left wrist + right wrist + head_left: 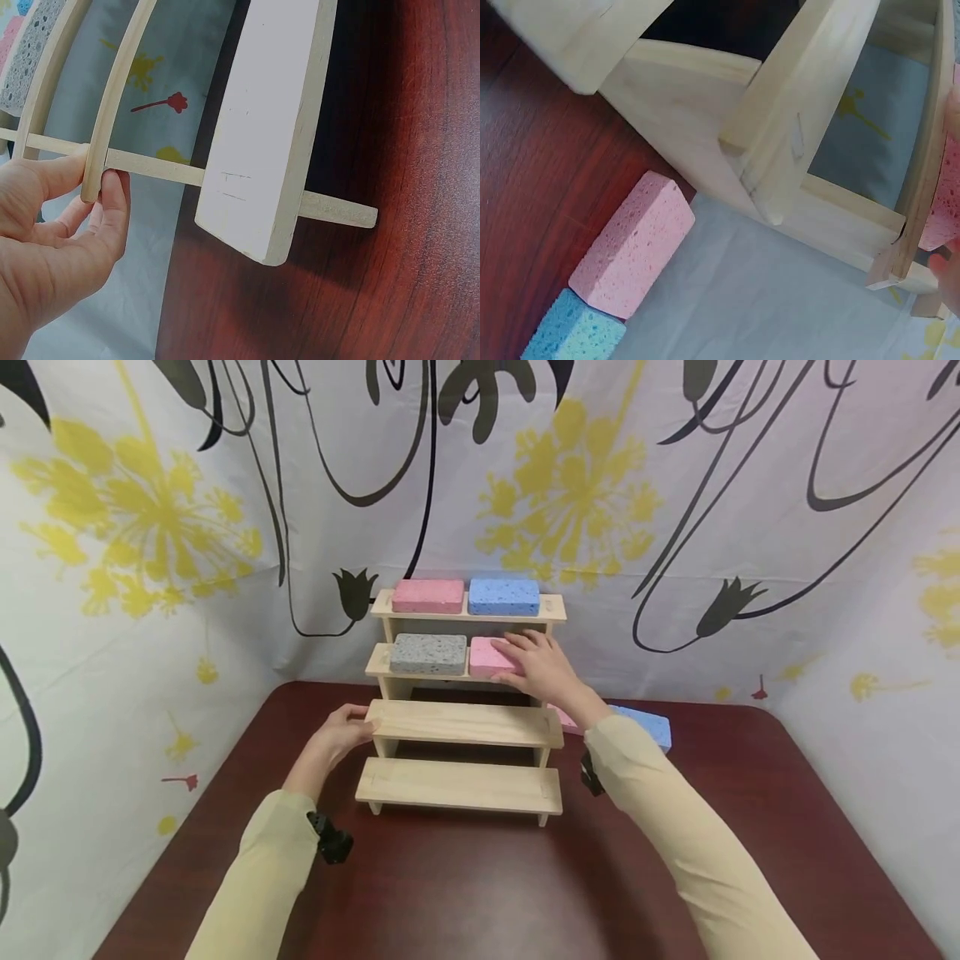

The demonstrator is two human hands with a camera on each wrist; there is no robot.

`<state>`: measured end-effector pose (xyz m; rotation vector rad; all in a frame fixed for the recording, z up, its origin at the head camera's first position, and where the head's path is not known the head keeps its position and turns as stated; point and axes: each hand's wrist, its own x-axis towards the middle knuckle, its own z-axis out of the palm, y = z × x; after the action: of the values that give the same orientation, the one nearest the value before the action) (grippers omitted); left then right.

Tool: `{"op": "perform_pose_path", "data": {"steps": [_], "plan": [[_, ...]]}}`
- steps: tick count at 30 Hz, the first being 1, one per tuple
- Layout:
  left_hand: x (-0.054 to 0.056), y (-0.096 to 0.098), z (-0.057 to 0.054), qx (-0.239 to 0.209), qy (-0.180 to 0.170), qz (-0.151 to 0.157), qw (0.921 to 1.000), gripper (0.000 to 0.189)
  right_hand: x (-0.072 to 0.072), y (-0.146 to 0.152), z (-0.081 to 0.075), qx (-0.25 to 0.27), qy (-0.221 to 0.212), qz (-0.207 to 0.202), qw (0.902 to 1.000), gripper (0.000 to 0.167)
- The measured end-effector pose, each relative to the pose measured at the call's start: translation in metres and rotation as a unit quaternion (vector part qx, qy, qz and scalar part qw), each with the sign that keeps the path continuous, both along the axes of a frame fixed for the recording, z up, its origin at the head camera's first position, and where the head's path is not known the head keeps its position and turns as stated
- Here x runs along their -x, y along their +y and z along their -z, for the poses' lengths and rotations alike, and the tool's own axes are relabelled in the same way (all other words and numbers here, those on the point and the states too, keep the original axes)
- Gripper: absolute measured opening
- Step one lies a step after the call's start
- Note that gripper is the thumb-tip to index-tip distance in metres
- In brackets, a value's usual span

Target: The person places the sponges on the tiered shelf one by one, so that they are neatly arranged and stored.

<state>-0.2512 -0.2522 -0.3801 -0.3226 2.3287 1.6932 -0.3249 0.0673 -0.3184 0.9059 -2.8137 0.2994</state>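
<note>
A four-tier wooden display stand (459, 783) stands on the table. At its left side my left hand (339, 737) pinches the end of the third tier from the top, with thumb and fingers (115, 214) on either side of the board. My right hand (546, 670) holds a light pink sponge (487, 657) on the second tier, fingers over its top and right part, which they hide. Left of it on that tier lies a grey sponge (428, 654). The top tier bears a darker pink sponge (428, 597) and a blue sponge (504, 597), side by side.
Behind the stand's right side, another pink sponge (634, 244) and a light blue sponge (574, 330) lie end to end on the dark red table (480, 885). My right forearm partly covers them in the head view. A patterned cloth (450, 527) hangs behind and beside the table.
</note>
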Motion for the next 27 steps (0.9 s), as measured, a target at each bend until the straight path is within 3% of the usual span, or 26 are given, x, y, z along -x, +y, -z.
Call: {"op": "perform_pose_path", "data": {"steps": [4,8,13,17,19,22,27], "plan": [[-0.002,0.002,-0.007,0.011,-0.008,-0.008,0.9999,0.051,0.001,-0.003,0.0,-0.005,0.0,-0.001,1.0,0.062],[-0.001,0.002,-0.01,0.011,-0.005,-0.018,0.9998,0.05,0.0,0.0,0.006,0.01,0.049,-0.013,0.9986,0.061],[-0.001,0.004,-0.001,0.003,-0.008,-0.026,0.9996,0.049,-0.016,0.023,0.022,0.116,0.132,-0.01,0.9843,0.056],[-0.003,0.006,0.003,0.001,-0.011,-0.027,0.9996,0.049,-0.028,0.057,0.038,0.192,0.157,-0.006,0.9686,0.051],[-0.004,0.005,0.001,-0.005,-0.009,-0.025,0.9996,0.05,-0.03,0.076,0.047,0.207,0.142,0.013,0.9679,0.052],[-0.004,0.004,-0.002,-0.007,-0.011,-0.02,0.9997,0.051,-0.031,0.105,0.062,0.221,0.086,0.066,0.9692,0.055],[-0.001,0.004,-0.005,0.001,-0.009,-0.002,1.0,0.051,-0.033,0.153,0.095,0.179,-0.028,0.162,0.9701,0.072]]}}
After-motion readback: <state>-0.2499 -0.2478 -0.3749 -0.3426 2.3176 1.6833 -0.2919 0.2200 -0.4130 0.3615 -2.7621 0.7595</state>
